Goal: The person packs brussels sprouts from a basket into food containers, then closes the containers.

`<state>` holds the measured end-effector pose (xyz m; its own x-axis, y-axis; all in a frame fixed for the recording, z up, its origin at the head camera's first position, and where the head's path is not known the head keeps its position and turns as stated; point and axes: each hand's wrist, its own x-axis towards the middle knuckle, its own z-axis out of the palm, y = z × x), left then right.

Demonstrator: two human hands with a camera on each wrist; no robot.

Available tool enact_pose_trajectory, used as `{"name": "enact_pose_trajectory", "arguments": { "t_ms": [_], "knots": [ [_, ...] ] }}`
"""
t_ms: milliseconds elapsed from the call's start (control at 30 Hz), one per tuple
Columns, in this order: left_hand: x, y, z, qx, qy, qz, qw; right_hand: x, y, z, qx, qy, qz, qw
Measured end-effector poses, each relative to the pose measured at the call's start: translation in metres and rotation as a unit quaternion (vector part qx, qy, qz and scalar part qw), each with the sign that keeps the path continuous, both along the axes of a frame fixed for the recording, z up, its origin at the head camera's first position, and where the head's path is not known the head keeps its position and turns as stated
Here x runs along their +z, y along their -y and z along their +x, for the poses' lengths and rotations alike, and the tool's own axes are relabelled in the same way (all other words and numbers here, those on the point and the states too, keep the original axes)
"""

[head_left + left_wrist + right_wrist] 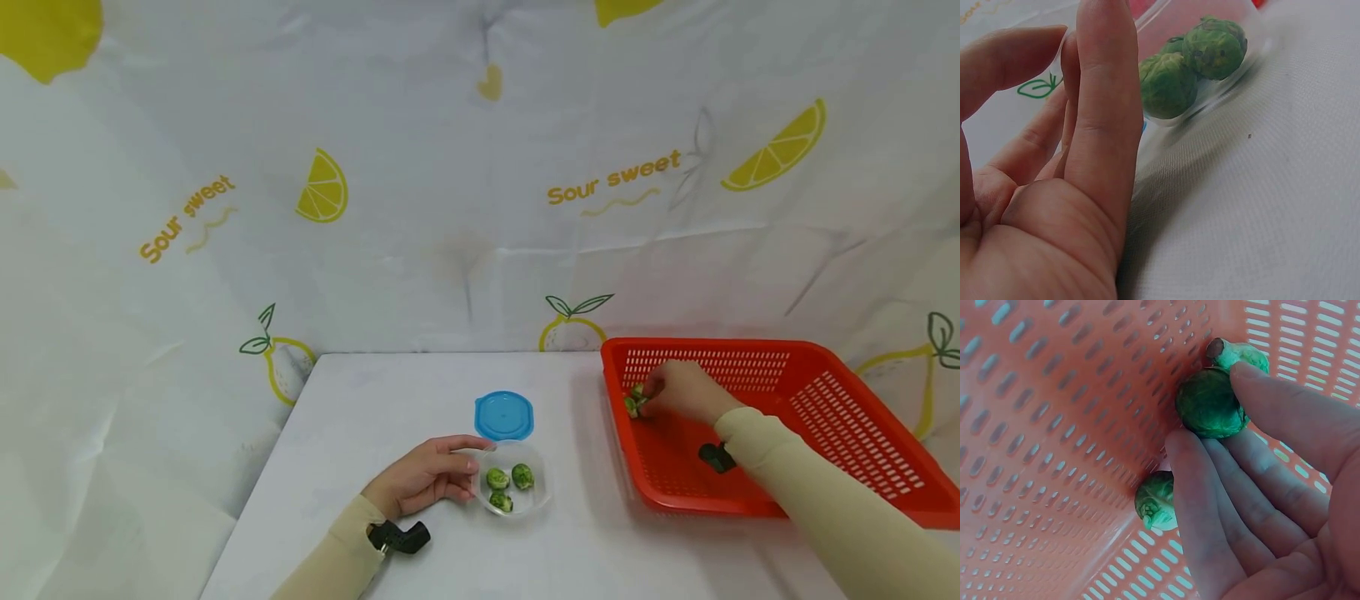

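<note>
My left hand (431, 473) holds the near-left rim of a clear plastic bowl (542, 497), which stands on the table. Inside the bowl lie three green Brussels sprouts (522, 476); two show plainly in the left wrist view, where the fingers (1107, 94) cover part of the bowl. My right hand (686, 392) reaches into the left end of a red basket (757, 479). Between its thumb and fingers it pinches a dark green Brussels sprout (1210, 403). A paler sprout (1250, 355) sits just behind, and another sprout (1155, 500) lies below, partly hidden by a finger.
A blue lid (504, 415) lies flat on the white table (375, 400) right behind the bowl. The basket has slotted walls and stands at the table's right side. A white cloth backdrop (450, 167) printed with lemons rises behind the table.
</note>
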<state>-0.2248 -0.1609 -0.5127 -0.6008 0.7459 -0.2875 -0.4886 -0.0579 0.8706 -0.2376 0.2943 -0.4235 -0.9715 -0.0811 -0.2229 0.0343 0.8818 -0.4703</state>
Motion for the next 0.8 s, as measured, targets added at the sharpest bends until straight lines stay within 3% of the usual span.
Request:
{"name": "enact_pose_trajectory", "arguments": {
  "t_ms": [367, 567, 800],
  "knots": [
    [0.000, -0.001, 0.004, -0.008, -0.005, 0.013, 0.9999, -0.002, 0.000, 0.003, 0.004, -0.004, 0.002, 1.0000],
    [-0.001, 0.000, 0.004, -0.008, -0.005, 0.015, 0.9998, 0.010, -0.003, 0.012, 0.002, -0.008, -0.005, 1.0000],
    [0.000, 0.000, 0.002, -0.004, -0.011, 0.010, 0.9999, 0.031, 0.000, 0.034, 0.011, -0.030, -0.012, 0.9994]
  ]
}}
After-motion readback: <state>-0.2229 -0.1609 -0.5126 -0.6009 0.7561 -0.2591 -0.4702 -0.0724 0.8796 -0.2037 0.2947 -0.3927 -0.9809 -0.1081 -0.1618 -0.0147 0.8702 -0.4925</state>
